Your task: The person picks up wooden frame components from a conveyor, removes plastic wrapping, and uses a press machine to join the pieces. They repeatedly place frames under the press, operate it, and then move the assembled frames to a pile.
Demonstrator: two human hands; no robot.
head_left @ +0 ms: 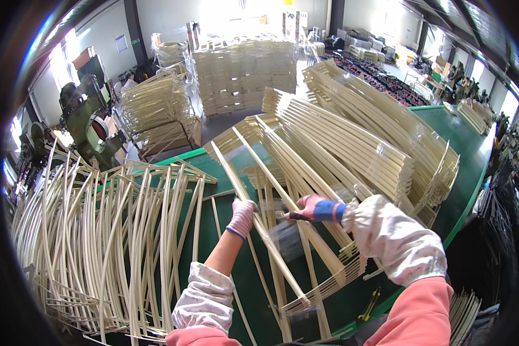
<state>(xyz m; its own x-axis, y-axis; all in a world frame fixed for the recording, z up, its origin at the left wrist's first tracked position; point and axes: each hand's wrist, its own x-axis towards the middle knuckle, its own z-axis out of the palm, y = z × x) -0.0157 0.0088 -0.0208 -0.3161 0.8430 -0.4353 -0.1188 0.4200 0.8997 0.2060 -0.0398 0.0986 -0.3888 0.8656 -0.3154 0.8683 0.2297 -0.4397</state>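
Pale walls point(161, 23) and a tall stack of cream-coloured slatted frames point(245, 81) form the backdrop of a workshop, where a person works at a curving green table point(444, 124).

Both forearms reach forward from the lower edge. The left hand point(242, 218), in a pink-and-white striped glove, is raised with its wrist bare above a speckled white sleeve cover point(205, 297); its fingers are closed around a long pale rod point(265, 236). The right hand point(320, 209), in a pink-and-blue glove, comes in from the right, knuckles up and fingers curled toward the left, at a second rod point(271, 176). Something dark shows at those fingertips, too small to identify, and whether the hand grips the rod cannot be told. A second sleeve cover point(399, 242), loose and wrinkled, meets a coral sleeve point(424, 311).

Both rods belong to a slatted piece lying on the table between the person's arms, their long axes slanting from the far left to the near right. Smooth, straight and slender, they meet thin crosswise strips point(346, 271) at the near end. Clear, glossy wrapping point(288, 239) shows beneath the hands.

To the right, bundled slatted panels point(343, 144) lie stacked on the same slant. At left, a dense heap of loose pale strips point(109, 248) runs lengthwise away from the person. A yellow-and-black hand tool point(369, 304) rests near the table's close edge.
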